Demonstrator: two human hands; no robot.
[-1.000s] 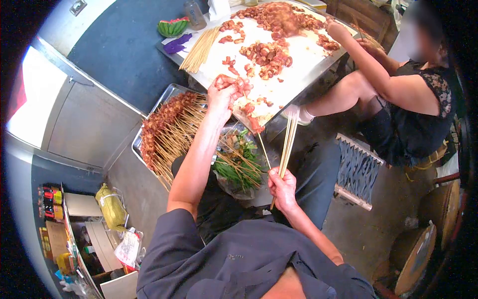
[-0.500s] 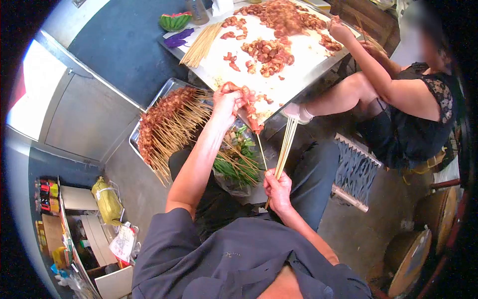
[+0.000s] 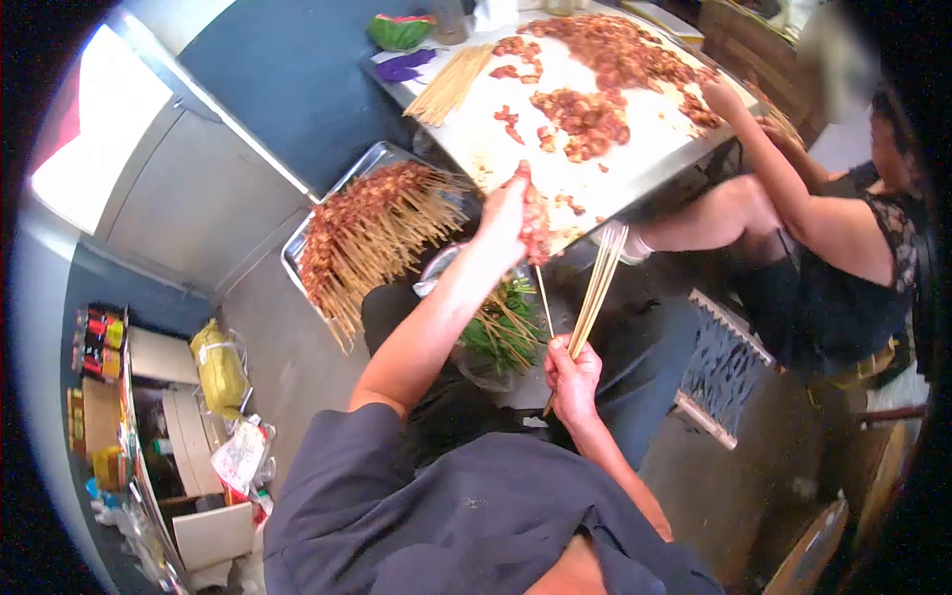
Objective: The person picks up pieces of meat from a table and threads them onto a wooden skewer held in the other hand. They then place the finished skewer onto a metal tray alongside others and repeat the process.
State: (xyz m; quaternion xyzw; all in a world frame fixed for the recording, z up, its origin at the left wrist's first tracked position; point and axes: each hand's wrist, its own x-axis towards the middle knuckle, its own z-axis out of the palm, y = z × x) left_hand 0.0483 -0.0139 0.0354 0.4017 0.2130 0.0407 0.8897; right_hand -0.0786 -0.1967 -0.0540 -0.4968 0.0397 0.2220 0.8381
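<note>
My left hand (image 3: 508,216) is closed around pieces of raw meat (image 3: 536,226) threaded on a skewer, at the near corner of the table. Its fingers partly hide the meat. Lower down, my right hand (image 3: 573,377) grips the bare lower end of that skewer (image 3: 545,302) together with a fanned bundle of bamboo skewers (image 3: 601,283). On the table (image 3: 476,149) beyond lie a small heap of cut meat (image 3: 585,124) and a larger one (image 3: 625,50) behind it. More loose bamboo skewers (image 3: 451,84) rest at the table's left edge.
A metal tray (image 3: 294,260) of loaded meat skewers (image 3: 382,223) stands at the left. Below my left forearm sits a bag of green stems (image 3: 501,332). Another person (image 3: 793,198) sits at the right, a hand over the meat. A folding stool (image 3: 719,367) stands nearby.
The view has turned, so the scene sits further right. My left hand has gone from pinching at the upper meat to lying wrapped along it. My right hand keeps its hold on the skewers.
</note>
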